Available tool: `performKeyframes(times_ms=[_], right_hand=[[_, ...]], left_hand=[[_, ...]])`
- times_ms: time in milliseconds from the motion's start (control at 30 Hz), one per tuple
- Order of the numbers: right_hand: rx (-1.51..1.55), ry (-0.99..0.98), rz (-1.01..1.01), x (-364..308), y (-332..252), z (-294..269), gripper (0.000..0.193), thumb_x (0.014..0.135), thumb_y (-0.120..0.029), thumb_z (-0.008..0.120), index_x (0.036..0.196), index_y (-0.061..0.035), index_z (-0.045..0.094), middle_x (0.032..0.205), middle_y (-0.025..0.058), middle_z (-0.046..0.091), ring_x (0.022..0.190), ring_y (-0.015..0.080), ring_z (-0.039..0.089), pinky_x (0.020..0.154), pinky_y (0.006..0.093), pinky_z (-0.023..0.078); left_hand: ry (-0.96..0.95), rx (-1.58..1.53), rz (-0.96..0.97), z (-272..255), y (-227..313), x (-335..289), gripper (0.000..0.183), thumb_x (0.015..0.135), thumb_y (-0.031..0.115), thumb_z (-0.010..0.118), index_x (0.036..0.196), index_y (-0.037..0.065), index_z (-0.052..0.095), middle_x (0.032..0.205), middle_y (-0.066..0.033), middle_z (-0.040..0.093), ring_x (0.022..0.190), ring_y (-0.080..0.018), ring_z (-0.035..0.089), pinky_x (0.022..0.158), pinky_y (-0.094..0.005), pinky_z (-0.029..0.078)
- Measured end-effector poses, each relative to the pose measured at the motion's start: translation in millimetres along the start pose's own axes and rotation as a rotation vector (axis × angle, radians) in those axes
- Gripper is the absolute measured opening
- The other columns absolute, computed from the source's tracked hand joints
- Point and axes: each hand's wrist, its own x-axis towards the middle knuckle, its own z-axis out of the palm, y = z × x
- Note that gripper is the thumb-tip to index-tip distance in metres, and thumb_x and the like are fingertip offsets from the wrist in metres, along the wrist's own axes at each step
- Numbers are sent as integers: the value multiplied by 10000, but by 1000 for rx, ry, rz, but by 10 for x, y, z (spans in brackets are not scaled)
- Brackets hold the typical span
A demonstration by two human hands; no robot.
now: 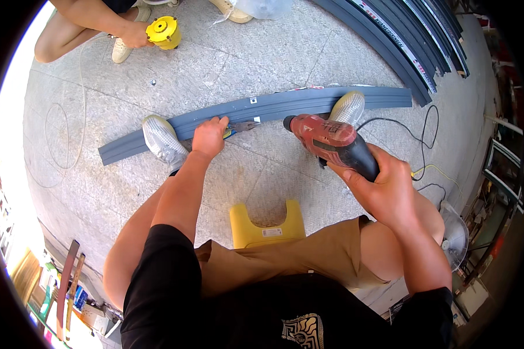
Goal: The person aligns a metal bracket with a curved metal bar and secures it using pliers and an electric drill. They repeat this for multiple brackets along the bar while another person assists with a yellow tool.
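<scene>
A long dark grey metal profile lies across the floor, with one of my shoes on its left part and the other shoe by its right part. My left hand is closed at the profile's near edge, around the blue and yellow handles of a pair of pliers. The pliers' jaws point right, beside a small white square on the profile. In my right hand is a red and black power drill, gripped at its black rear. Its front end points left, apart from the profile.
Behind me stands a yellow plastic stool. At the far left, another person's hand holds a round yellow object. More dark profiles are stacked far right. A black cable loops on the right, near a fan.
</scene>
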Motion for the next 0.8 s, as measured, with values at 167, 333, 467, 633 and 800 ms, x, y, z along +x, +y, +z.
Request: performKeyframes(times_ms=[167, 333, 467, 633, 800], right_hand=[[0, -33, 16, 2, -59, -15, 449, 877, -207, 864, 1275, -29, 756, 904, 208, 778, 815, 363, 785, 779, 429, 601], [-35, 14, -53, 4, -27, 10, 422, 872, -213, 858, 1243, -37, 759, 877, 208, 762, 796, 383, 770, 765, 438, 597], [-18, -2, -42, 20, -20, -3, 421, 864, -218, 858, 1232, -39, 760, 857, 208, 753, 787, 396, 763, 762, 443, 595], [-8, 2, -31, 20, -7, -7, 423, 863, -216, 857, 1234, -39, 760, 855, 211, 753, 790, 402, 763, 761, 447, 595], [-6, -5, -33, 20, 43, 8, 428, 864, -215, 858, 1239, -34, 759, 858, 212, 754, 790, 400, 765, 763, 449, 596]], left_hand=[[44, 9, 3, 59, -9, -47, 322, 797, 2, 753, 1070, 112, 622, 976, -135, 677, 921, -400, 725, 788, -519, 588], [50, 21, 29, 53, 2, -52, 269, 824, 1, 730, 1055, 118, 653, 943, -112, 677, 908, -360, 716, 779, -500, 566], [60, 14, 29, 45, -2, -43, 263, 824, 9, 734, 1052, 112, 653, 942, -115, 676, 909, -359, 716, 776, -496, 565], [38, 4, 13, 36, -16, -1, 262, 828, 11, 730, 1057, 108, 647, 957, -128, 683, 898, -370, 730, 769, -497, 582], [-11, 20, -4, 37, -21, 10, 349, 784, -4, 754, 1082, 111, 613, 982, -147, 685, 910, -401, 730, 768, -519, 595]])
